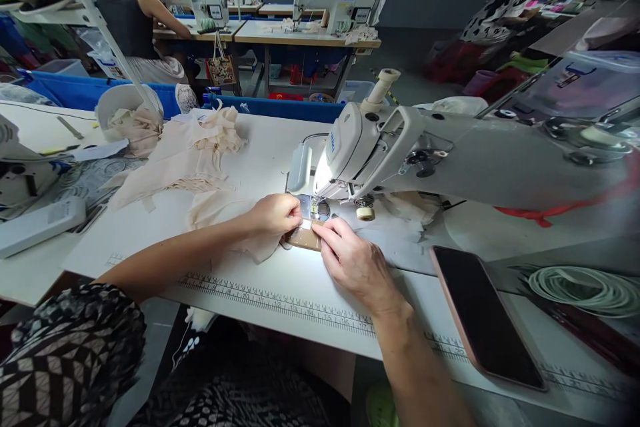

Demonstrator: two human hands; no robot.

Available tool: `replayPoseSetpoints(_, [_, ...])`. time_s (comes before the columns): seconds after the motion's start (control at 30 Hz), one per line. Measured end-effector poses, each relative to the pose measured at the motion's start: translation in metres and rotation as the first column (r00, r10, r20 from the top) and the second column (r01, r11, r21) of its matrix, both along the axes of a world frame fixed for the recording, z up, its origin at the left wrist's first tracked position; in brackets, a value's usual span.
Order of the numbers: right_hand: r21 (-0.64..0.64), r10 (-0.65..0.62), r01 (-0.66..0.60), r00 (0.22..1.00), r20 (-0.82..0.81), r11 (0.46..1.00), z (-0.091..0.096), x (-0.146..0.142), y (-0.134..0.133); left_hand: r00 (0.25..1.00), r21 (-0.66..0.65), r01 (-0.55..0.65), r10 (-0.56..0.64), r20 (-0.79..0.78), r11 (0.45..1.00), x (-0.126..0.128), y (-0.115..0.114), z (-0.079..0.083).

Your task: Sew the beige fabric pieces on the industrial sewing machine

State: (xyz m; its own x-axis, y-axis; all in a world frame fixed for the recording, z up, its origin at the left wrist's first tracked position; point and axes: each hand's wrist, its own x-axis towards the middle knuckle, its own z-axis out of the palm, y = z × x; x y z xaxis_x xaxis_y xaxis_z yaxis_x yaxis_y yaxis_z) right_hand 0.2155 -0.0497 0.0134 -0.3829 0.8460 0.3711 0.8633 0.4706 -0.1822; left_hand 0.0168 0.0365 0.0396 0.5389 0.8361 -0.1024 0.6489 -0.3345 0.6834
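Observation:
My left hand (277,215) is closed, its thumb and forefinger pinching the edge of cream fabric (263,248) just in front of the sewing machine (345,153). A small white piece (307,223), too small to name surely, lies between my two hands. My right hand (353,257) has its fingers drawn together, with thumb and forefinger at the right end of that white piece. Beneath the fingertips shows a brown plate (304,239) on the machine bed. The needle area with its metal plate (320,208) is right behind my fingers.
Cream fabric pieces (175,167) are heaped left of the machine. A phone (487,317) and a coil of pale green cord (585,288) lie at the right. A printed ruler (280,300) runs along the table's front edge. Another person (133,20) sits at a machine behind.

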Motion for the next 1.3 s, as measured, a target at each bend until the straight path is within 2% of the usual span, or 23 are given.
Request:
replayPoseSetpoints(0.3, [0.012, -0.011, 0.01, 0.992, 0.126, 1.0, -0.002, -0.004, 0.0, 0.99, 0.072, 0.043, -0.033, -0.139, 0.996, 0.001, 0.003, -0.003])
replayPoseSetpoints(0.37, [0.013, -0.014, 0.012, 0.991, 0.136, 1.0, -0.002, -0.005, 0.0, 0.975, 0.172, 0.069, -0.03, -0.22, 0.983, -0.001, 0.0, -0.002])
replayPoseSetpoints(0.43, [0.011, -0.01, 0.009, 0.99, 0.141, 1.0, -0.001, -0.006, -0.001, 0.954, 0.339, 0.148, -0.044, -0.297, 0.929, -0.004, -0.006, -0.002])
replayPoseSetpoints(0.5, [0.005, -0.008, 0.008, 0.99, 0.142, 1.0, 0.0, -0.006, -0.001, 0.934, 0.478, 0.293, -0.141, -0.329, 0.828, -0.008, -0.013, -0.006])
replayPoseSetpoints(0.57, [-0.002, -0.002, 0.003, 0.99, 0.143, 1.0, 0.001, -0.005, 0.0, 0.906, 0.562, 0.418, -0.28, -0.317, 0.714, -0.013, -0.022, -0.013])
replayPoseSetpoints(0.63, [0.0, 0.002, -0.002, 0.99, 0.14, 1.0, 0.001, -0.005, 0.001, 0.891, 0.628, 0.453, -0.351, -0.288, 0.633, -0.017, -0.029, -0.023])
replayPoseSetpoints(0.7, [0.01, 0.003, -0.004, 0.99, 0.142, 1.0, 0.001, -0.005, 0.001, 0.891, 0.665, 0.449, -0.357, -0.281, 0.597, -0.02, -0.033, -0.032])
replayPoseSetpoints(0.8, [0.025, -0.003, -0.001, 0.988, 0.152, 1.0, 0.002, -0.007, 0.0, 0.887, 0.678, 0.457, -0.353, -0.298, 0.576, -0.021, -0.035, -0.04])
replayPoseSetpoints(0.97, [0.063, -0.043, 0.036, 0.992, 0.122, 0.997, 0.001, -0.004, 0.001, 0.874, 0.681, 0.485, -0.324, -0.362, 0.548, -0.016, -0.032, -0.042])
replayPoseSetpoints(1.07, [0.125, -0.111, 0.104, 0.992, 0.054, 0.987, -0.005, 0.005, 0.006, 0.871, 0.654, 0.491, -0.296, -0.393, 0.575, -0.011, -0.029, -0.041])
replayPoseSetpoints(1.2, [0.177, -0.16, 0.165, 0.986, -0.042, 0.97, -0.016, 0.016, 0.012, 0.884, 0.607, 0.46, -0.271, -0.381, 0.648, -0.003, -0.022, -0.04])
replayPoseSetpoints(1.3, [0.163, -0.161, 0.167, 0.986, -0.05, 0.972, -0.02, 0.019, 0.014, 0.892, 0.61, 0.445, -0.265, -0.366, 0.656, 0.001, -0.016, -0.042])
